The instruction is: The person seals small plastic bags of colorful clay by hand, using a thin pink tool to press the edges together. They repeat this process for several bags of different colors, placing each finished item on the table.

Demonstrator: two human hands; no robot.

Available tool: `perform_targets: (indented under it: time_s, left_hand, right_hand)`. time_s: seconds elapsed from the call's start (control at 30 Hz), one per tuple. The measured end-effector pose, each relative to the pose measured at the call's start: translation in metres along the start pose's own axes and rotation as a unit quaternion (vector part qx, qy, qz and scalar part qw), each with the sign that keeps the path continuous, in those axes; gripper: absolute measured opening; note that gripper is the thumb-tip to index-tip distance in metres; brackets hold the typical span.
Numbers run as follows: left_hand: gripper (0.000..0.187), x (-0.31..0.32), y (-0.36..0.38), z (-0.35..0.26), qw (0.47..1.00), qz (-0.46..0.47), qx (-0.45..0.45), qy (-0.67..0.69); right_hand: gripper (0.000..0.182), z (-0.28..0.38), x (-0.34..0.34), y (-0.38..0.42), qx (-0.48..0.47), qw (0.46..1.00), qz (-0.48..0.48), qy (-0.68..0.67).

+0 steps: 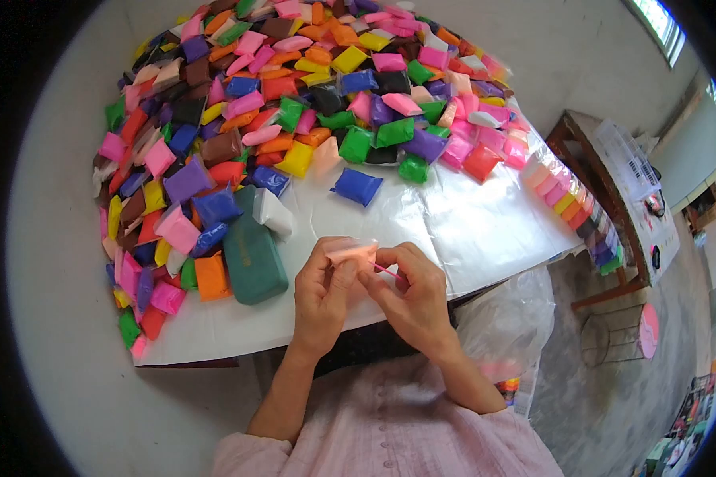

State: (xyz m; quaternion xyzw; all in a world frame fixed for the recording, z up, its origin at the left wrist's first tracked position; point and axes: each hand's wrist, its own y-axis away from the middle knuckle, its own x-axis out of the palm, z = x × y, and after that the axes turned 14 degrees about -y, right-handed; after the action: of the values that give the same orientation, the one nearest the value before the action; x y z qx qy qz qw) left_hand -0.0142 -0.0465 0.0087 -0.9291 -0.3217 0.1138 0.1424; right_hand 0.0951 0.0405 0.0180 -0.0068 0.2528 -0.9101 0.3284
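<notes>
Close to my body, above the table's front edge, my left hand (pixel 323 296) is closed on a small clear packet with peach-coloured stuff (pixel 355 251) inside. The fingertips of my right hand (pixel 414 296) meet the packet's right side. A thin pink stick (pixel 387 271) juts from between the right fingers; its far end is hidden by the packet and fingers. Left of my hands lies a dark green case (pixel 254 266), with a white packet (pixel 273 212) against its upper right side. A blue packet (pixel 357 186) rests alone on the silvery table cover (pixel 390 222) beyond the hands.
A big heap of many-coloured packets (pixel 286 87) fills the table's back and left side. Strips of joined coloured packets (pixel 569 203) hang over the right edge. A clear plastic bag (pixel 513 318) is below at the right, near a wire-frame stool (pixel 620 334) and a second table (pixel 612 183).
</notes>
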Motion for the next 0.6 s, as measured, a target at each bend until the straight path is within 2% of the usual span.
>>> perform_targets:
  time_s: [0.13, 0.23, 0.27, 0.37, 0.4, 0.5, 0.6]
  left_hand:
    - [0.018, -0.004, -0.003, -0.007, 0.999, 0.013, -0.034, 0.010]
    - [0.014, -0.004, -0.005, 0.002, 0.999, -0.023, -0.038, 0.000]
    - [0.011, -0.003, -0.006, 0.004, 0.997, -0.061, -0.022, -0.033]
    - [0.012, -0.006, -0.001, 0.012, 0.989, -0.115, -0.082, 0.030]
    - [0.012, -0.006, -0.001, 0.012, 0.988, -0.130, -0.079, 0.037]
    - [0.012, -0.003, 0.000, 0.007, 0.982, -0.168, -0.072, 0.053]
    - [0.013, -0.001, -0.001, 0.005, 0.980, -0.178, -0.076, 0.048]
  right_hand:
    - [0.012, -0.001, -0.010, -0.010, -0.033, 0.999, 0.035, 0.016]
    - [0.012, -0.007, -0.019, -0.018, -0.048, 0.998, 0.047, 0.012]
    - [0.018, -0.003, -0.023, -0.020, -0.034, 0.998, 0.042, 0.019]
    - [0.028, -0.007, -0.034, -0.015, -0.142, 0.978, -0.004, 0.152]
    - [0.037, 0.003, -0.031, -0.008, -0.125, 0.964, 0.013, 0.234]
    - [0.028, -0.003, -0.022, 0.021, -0.251, 0.917, 0.119, 0.287]
    - [0.031, 0.003, -0.039, 0.038, -0.203, 0.941, 0.268, 0.025]
